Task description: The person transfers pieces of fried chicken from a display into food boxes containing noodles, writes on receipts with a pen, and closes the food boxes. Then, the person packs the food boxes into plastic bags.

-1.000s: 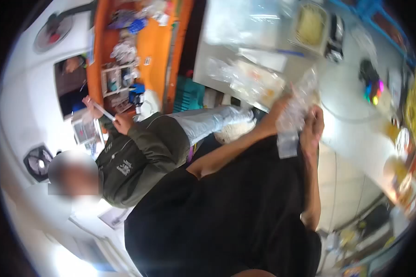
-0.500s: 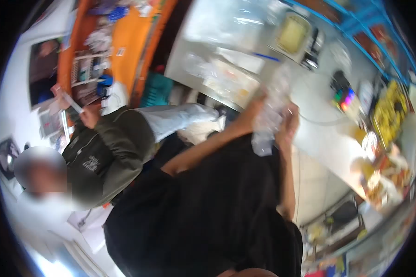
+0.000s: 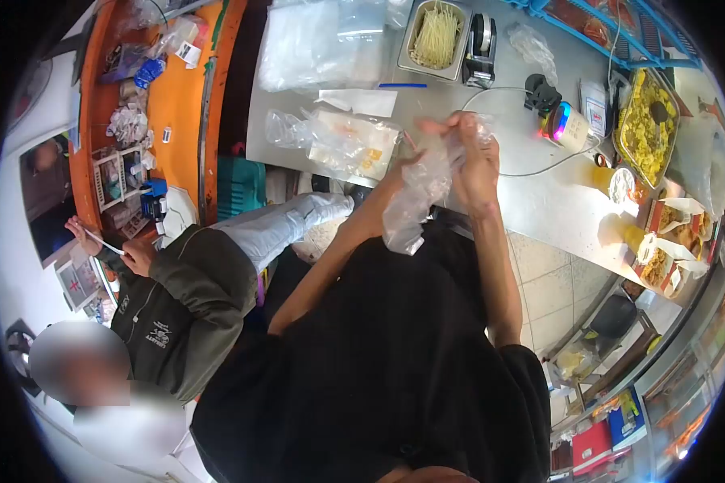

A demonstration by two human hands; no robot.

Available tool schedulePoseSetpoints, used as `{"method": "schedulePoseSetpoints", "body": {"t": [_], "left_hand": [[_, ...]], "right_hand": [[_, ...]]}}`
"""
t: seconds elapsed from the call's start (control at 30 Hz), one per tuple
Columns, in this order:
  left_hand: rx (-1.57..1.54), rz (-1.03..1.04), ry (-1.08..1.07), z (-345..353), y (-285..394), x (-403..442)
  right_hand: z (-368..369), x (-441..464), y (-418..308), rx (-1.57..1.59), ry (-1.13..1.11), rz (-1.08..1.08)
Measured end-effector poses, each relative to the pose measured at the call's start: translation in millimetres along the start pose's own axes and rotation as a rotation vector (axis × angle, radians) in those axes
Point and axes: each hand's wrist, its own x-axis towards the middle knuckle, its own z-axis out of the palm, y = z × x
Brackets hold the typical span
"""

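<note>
A crumpled clear plastic bag (image 3: 415, 201) hangs between my hands at the table's front edge. Partly hidden behind it, my left hand (image 3: 401, 171) grips the bag, with blurred fingers near the top. My right hand (image 3: 476, 165) has its fingers bent together on the bag's upper right part. Left of my hands, a paper sheet with orange marks (image 3: 370, 159) lies under clear plastic on the metal table (image 3: 540, 193).
A tray of pale strands (image 3: 435, 36), a tape dispenser (image 3: 481, 50) and plastic sheets (image 3: 322, 48) are at the back. A lit device (image 3: 568, 127), yellow food tray (image 3: 648, 125), cups and food boxes stand right. At left, a person (image 3: 185, 298) holds a white object.
The view has shifted, and the table items appear farther left and higher. My hands have moved left and up in view, still with the bag; its lower end now hangs to the left.
</note>
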Motion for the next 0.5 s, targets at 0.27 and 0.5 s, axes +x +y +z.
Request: {"method": "schedulePoseSetpoints", "body": {"t": [0.27,0.5], "left_hand": [[0.76,-0.263,0.246,-116.3,110.2,-27.7],[0.186,-0.303,0.537,-130.0,27.7,-1.4]], "right_hand": [[9.7,-13.6,23.7,0.11,-0.18,0.174],[25.0,1.0,52.4,-0.473,-0.416,0.117]]}}
